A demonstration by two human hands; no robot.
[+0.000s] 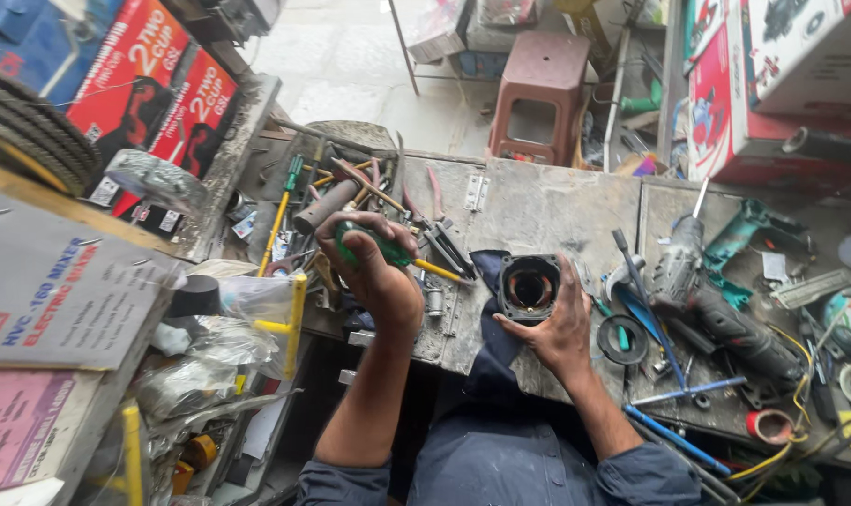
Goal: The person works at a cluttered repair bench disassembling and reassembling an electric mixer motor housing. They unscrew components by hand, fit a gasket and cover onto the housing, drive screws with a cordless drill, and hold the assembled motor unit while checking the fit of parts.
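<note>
blue sleeves below; left hand grips a green-handled screwdriver, right hand steadies the motor housing on the worktop; tip looks due into the housing.

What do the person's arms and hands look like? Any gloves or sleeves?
No gloves: the left hand and right hand are bare. Blue-grey sleeves are rolled up at the elbows, leaving the forearms uncovered. No watch, rings or bands show.

- Screwdriver: green handle, yellow shaft pointing right, lying roughly level above the worktop's tool clutter.
- Motor housing: black, squarish, round opening facing up showing copper windings, resting on the grey worktop.
</note>
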